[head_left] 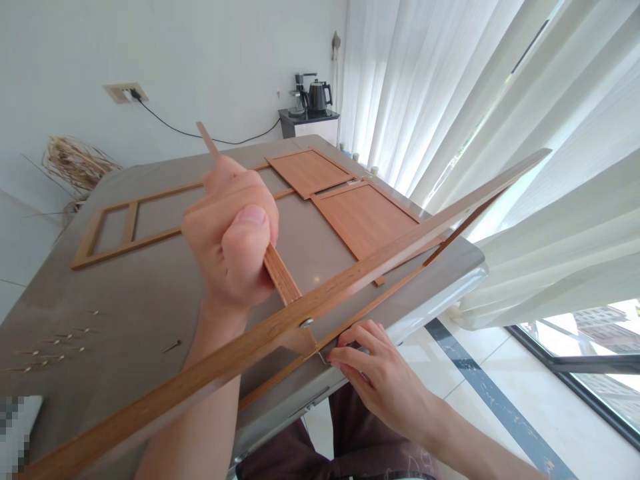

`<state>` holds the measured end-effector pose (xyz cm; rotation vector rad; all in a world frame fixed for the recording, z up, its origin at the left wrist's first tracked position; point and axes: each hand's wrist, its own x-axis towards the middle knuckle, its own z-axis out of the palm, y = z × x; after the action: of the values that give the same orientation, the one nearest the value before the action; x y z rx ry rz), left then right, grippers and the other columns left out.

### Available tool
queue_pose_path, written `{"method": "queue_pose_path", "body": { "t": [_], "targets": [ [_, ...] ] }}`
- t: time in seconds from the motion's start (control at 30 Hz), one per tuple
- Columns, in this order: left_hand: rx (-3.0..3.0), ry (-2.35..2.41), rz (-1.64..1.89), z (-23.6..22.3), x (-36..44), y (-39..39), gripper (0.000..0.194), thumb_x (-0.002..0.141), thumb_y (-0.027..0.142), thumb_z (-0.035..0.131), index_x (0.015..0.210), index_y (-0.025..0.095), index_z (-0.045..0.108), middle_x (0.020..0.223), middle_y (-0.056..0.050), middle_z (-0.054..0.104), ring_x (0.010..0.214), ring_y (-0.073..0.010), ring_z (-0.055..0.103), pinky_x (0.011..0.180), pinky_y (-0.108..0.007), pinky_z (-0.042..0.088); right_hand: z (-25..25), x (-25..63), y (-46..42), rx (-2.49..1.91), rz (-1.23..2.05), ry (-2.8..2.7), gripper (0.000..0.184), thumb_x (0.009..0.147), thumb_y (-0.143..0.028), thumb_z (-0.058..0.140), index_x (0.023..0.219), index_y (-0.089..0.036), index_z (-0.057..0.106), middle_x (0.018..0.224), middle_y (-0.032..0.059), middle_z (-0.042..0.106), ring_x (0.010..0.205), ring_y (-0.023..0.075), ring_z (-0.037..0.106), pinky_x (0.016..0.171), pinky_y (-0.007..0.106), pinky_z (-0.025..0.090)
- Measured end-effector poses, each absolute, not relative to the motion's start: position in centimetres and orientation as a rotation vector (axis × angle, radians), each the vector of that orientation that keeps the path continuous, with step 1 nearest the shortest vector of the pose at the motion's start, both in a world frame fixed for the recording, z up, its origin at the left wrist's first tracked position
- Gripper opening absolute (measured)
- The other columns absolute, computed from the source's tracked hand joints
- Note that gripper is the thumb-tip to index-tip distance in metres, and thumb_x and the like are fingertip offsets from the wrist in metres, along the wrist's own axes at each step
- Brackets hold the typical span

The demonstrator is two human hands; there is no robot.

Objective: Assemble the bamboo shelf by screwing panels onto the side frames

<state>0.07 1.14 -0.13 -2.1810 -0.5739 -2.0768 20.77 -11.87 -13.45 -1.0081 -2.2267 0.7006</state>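
Observation:
My left hand [233, 233] is wrapped in a fist around a thin wooden slat [283, 275] that runs down to a frame. The frame's upper rail [220, 363] slants across the view, with a round metal fastener [306, 323] on it. Below lies its lower rail [370, 307], at the table edge. There my right hand [373, 363] pinches a small bent metal hex key [323, 357] against the joint where the crosspiece meets the lower rail. The far tip of the key is hidden in the joint.
On the grey table [125, 287] lie several screws [50, 353], a single dark screw [173, 346] and a ladder-like wooden frame [133, 220]. Two wooden panels [370, 217] lie toward the back right. Behind stand a kettle [319, 97] and white curtains [425, 80].

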Motion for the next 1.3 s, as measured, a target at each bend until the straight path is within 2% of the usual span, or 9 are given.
{"method": "queue_pose_path", "body": {
  "t": [0.17, 0.4, 0.7, 1.0, 1.13, 1.3],
  "targets": [
    [-2.179, -0.610, -2.068, 0.0, 0.3, 0.9, 0.041, 0.084, 0.022, 0.045, 0.046, 0.022, 0.030, 0.042, 0.001, 0.040, 0.046, -0.0171, 0.037, 0.064, -0.042, 0.029, -13.2, 21.0, -12.1, -0.984, 0.645, -2.259, 0.021, 0.104, -0.012, 0.050, 0.111, -0.024, 0.066, 0.105, 0.0061, 0.061, 0.096, 0.0201, 0.050, 0.083, 0.035, 0.043],
    [-2.189, -0.658, -2.058, -0.1, 0.1, 0.8, 0.046, 0.088, 0.031, 0.049, 0.045, 0.022, 0.034, 0.044, 0.001, 0.040, 0.050, -0.0171, 0.038, 0.069, -0.041, 0.031, -12.7, 20.8, -12.2, -1.038, 0.560, -2.339, 0.026, 0.100, -0.006, 0.048, 0.106, -0.023, 0.066, 0.102, 0.0074, 0.057, 0.095, 0.0215, 0.048, 0.082, 0.035, 0.044],
    [-2.172, -0.626, -2.093, 0.0, 0.2, 1.1, 0.042, 0.081, 0.027, 0.049, 0.043, 0.023, 0.031, 0.040, 0.000, 0.039, 0.047, -0.0192, 0.035, 0.063, -0.043, 0.028, -12.2, 20.3, -12.2, -1.017, 0.559, -2.336, 0.023, 0.102, -0.008, 0.048, 0.104, -0.020, 0.066, 0.104, 0.0085, 0.057, 0.096, 0.0218, 0.049, 0.081, 0.035, 0.048],
    [-2.207, -0.547, -2.049, -0.3, -0.2, 1.2, 0.047, 0.093, 0.033, 0.053, 0.048, 0.024, 0.041, 0.045, 0.001, 0.034, 0.051, -0.0194, 0.036, 0.067, -0.043, 0.030, -12.1, 20.2, -12.4, -0.982, 0.490, -2.351, 0.026, 0.098, -0.001, 0.049, 0.109, -0.018, 0.065, 0.105, 0.0094, 0.057, 0.096, 0.0223, 0.050, 0.079, 0.035, 0.051],
    [-2.195, -0.594, -2.057, -0.3, -0.1, 1.0, 0.047, 0.094, 0.034, 0.052, 0.049, 0.024, 0.041, 0.047, 0.001, 0.032, 0.051, -0.0196, 0.038, 0.070, -0.044, 0.032, -12.1, 20.0, -12.9, -0.965, 0.392, -2.408, 0.029, 0.098, 0.000, 0.048, 0.116, -0.016, 0.062, 0.107, 0.0103, 0.057, 0.097, 0.0233, 0.049, 0.081, 0.036, 0.051],
    [-2.155, -0.617, -2.065, -0.5, 0.3, 0.9, 0.048, 0.097, 0.035, 0.047, 0.051, 0.023, 0.038, 0.049, 0.001, 0.032, 0.051, -0.0188, 0.037, 0.068, -0.043, 0.033, -11.9, 19.8, -13.0, -0.940, 0.337, -2.450, 0.030, 0.097, 0.003, 0.044, 0.115, -0.014, 0.062, 0.108, 0.0100, 0.056, 0.097, 0.0234, 0.047, 0.081, 0.037, 0.049]
  ]
}}
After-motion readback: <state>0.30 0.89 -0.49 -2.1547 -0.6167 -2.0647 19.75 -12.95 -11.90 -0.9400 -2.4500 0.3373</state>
